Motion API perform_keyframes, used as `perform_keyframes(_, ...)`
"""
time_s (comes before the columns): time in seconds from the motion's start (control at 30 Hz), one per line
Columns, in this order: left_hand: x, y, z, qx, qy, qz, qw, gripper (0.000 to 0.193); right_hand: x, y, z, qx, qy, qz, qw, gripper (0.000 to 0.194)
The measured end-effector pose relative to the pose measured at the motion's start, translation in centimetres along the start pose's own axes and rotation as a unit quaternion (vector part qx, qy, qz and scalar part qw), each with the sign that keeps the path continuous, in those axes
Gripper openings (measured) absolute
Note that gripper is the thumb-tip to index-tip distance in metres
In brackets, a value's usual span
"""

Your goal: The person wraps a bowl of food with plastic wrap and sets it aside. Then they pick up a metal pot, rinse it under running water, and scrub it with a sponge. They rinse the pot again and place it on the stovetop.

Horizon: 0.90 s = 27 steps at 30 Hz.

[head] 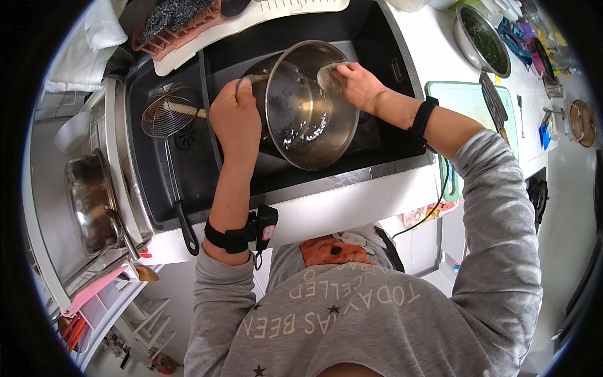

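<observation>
A round metal pan (306, 118) with a wet, shiny inside is tilted up over the right basin of a black double sink (386, 146). My left hand (238, 110) is closed around the pan's side handle at its left edge. My right hand (360, 87) presses a greyish cloth or pad (331, 77) against the inner wall near the upper right rim. Behind the pan, part of another dark round vessel shows in the basin. A wire skimmer (165, 113) with a black-tipped handle lies across the left basin, with a light brush-like tool partly over it.
Left of the sink a rack holds a metal pot (92, 202) and a white bowl (73, 132). Beyond the sink sits a pink basket (188, 28). On the right counter are a green cutting board (452, 99), a knife (492, 103) and a metal bowl of greens (485, 42).
</observation>
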<state>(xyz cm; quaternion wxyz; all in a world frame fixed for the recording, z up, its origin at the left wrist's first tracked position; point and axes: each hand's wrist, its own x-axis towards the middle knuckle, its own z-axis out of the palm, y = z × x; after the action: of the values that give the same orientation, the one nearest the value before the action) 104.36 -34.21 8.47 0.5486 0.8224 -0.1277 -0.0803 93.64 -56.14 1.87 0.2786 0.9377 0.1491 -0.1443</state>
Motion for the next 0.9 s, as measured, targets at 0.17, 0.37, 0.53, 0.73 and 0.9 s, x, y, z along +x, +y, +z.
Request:
perform_keyframes(0.17,0.8,-0.6,0.1,0.018,0.039,0.018,0.999,0.022,-0.7,-2.9,-1.0,0.149,-0.199,-0.033,0.968,0.021)
perform_keyframes(0.37,1.8,-0.6,0.6,0.017,0.042,0.021,0.999,0.022,-3.6,-5.6,-0.9,0.465,-0.117,-0.071,0.875,0.024)
perform_keyframes(0.53,2.0,-0.2,1.1,0.071,0.027,0.092,0.993,0.021,-3.0,-1.4,0.6,0.058,-0.081,-0.040,0.994,0.021)
perform_keyframes(0.73,2.1,-0.5,1.3,0.051,0.046,0.112,0.991,0.021,-2.0,-1.1,1.1,-0.009,-0.044,0.014,0.999,0.020)
perform_keyframes(0.9,2.2,-0.4,1.6,0.071,0.062,0.131,0.987,0.022,-1.4,-5.1,-0.7,0.455,-0.210,-0.017,0.866,0.024)
